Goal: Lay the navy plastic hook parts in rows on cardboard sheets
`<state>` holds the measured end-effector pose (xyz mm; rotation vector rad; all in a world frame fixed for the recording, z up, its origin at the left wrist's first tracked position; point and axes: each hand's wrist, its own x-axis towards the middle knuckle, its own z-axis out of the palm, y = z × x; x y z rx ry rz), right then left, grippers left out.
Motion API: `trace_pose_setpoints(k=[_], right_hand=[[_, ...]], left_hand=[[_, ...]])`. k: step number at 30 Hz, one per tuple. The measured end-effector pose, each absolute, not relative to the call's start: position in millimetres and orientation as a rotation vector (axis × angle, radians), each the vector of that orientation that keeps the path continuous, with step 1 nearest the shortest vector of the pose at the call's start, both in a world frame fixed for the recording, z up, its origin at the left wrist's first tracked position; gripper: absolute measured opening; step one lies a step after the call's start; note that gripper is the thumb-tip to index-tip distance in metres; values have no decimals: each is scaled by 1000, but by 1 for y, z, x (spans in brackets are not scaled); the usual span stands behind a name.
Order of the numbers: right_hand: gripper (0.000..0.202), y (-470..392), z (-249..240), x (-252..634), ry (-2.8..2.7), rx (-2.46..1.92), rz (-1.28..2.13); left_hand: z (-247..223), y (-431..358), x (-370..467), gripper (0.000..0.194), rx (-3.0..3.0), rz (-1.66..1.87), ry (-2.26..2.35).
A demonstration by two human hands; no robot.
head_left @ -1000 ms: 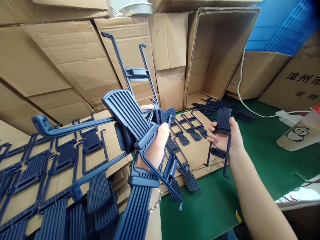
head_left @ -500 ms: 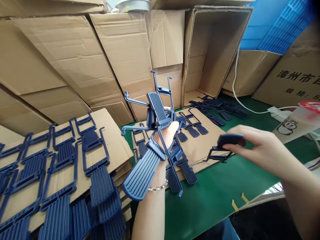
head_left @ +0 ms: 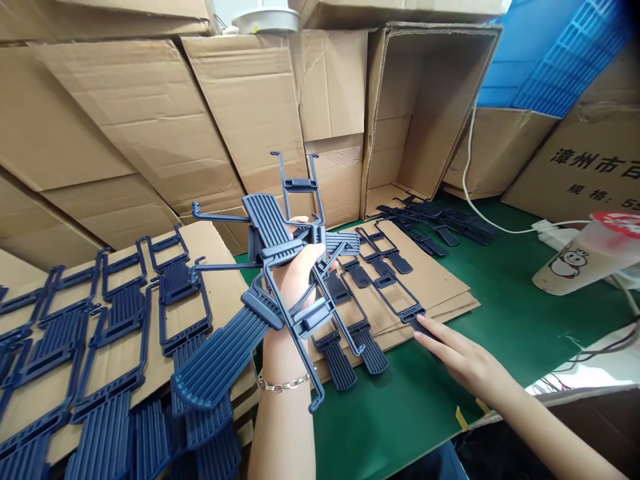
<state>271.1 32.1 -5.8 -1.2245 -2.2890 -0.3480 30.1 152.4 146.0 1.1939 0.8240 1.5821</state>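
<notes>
A worker's left hand (head_left: 303,267) clasps a splayed bundle of dark-blue frames (head_left: 267,223) above a green workbench (head_left: 400,410), while the right hand (head_left: 463,357) touches the ribbed end of a single frame (head_left: 411,313) lying on cardboard sheets (head_left: 443,287); whether it pinches or merely rests there cannot be told. The bundle's jutting arms could snag on one another or slip from so crowded a grasp, and a sideways push could knock neighbouring frames (head_left: 375,353) out of line.

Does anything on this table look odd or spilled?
The cup looks out of place beside work parts and seems tilted, though the lens may cause that. The heap by the open box lies jumbled, unlike the rows on cardboard. I see no spill.
</notes>
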Motion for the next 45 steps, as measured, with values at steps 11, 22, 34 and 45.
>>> trace_pose_setpoints(k=[11,22,34,45], right_hand=[[44,40,-29,256,-2342,-1293,-278],[51,45,-33,239,-2408,-1368,-235],[49,68,1,248,-1665,-1327,174],[49,149,98,230,-1120,-668,1451]], left_hand=[[147,154,27,32,1061,1572,732],[138,163,26,34,1055,1484,674],[125,168,32,45,1084,1074,532],[114,167,50,54,1080,698,342]])
